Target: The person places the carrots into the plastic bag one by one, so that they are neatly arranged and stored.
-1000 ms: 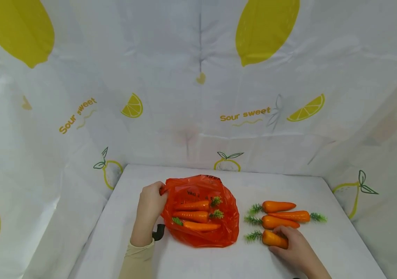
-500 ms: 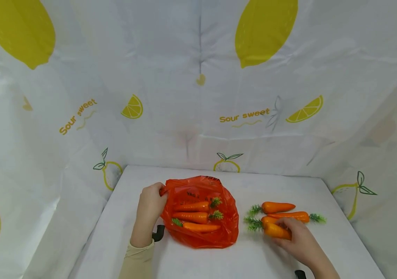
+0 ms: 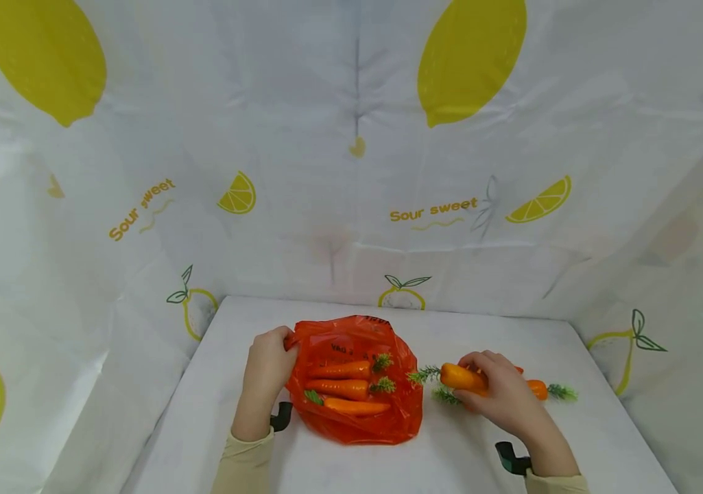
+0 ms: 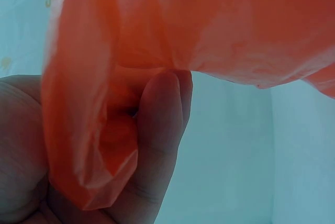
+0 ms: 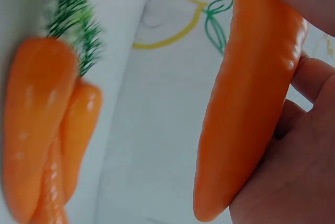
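Observation:
My left hand (image 3: pixel 269 363) pinches the edge of a thin red plastic bag (image 3: pixel 403 412), whose mouth faces me. In the left wrist view a fold of the bag (image 4: pixel 78 130) runs between thumb and fingers. Inside lie three toy carrots (image 3: pixel 351 389), side by side. My right hand (image 3: pixel 499 391) grips another carrot (image 3: pixel 457 377) by its body, raised above the table, its leafy top pointing at the bag. The right wrist view shows this carrot (image 5: pixel 251 98) in the curled fingers. Below it, more carrots (image 5: pixel 39 124) lie together on the table, partly hidden by the hand in the head view.
The white table (image 3: pixel 450 460) is bounded by white cloth walls (image 3: pixel 302 226) printed with lemons at the back and sides. One lying carrot (image 3: pixel 538 389) shows its green top toward the right. Black wrist camera mounts (image 3: pixel 511 458) sit at both wrists.
My right hand has lifted the nearest carrot from the table and carried it up and leftward, over the other carrots. The left hand keeps its hold on the bag's edge.

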Available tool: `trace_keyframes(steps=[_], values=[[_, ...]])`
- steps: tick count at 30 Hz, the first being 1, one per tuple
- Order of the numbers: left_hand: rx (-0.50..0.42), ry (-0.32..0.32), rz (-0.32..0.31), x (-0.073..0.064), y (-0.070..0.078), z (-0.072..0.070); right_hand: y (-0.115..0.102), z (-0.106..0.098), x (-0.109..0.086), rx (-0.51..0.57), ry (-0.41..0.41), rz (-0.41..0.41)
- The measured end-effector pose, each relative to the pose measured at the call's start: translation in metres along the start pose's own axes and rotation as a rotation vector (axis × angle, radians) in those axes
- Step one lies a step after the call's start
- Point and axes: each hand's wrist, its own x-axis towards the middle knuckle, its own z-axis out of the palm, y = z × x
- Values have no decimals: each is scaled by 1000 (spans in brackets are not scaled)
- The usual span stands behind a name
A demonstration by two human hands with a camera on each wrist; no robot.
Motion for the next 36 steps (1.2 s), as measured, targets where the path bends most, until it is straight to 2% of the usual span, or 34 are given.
trace_keyframes(steps=[8, 11, 15, 26, 36], values=[[-6, -7, -7, -1, 0, 1, -36, 4, 26, 0, -10, -107], [-7, -12, -4, -1, -1, 2, -49, 10, 33, 11, -27, -111], [-10, -6, 4, -1, -2, 2, -66, 21, 45, 31, -44, -123], [-15, -8, 12, -1, 0, 1, -111, 45, 67, 84, -85, -242], [-7, 0, 13, -1, -1, 1, -136, 74, 81, 78, -149, -346]])
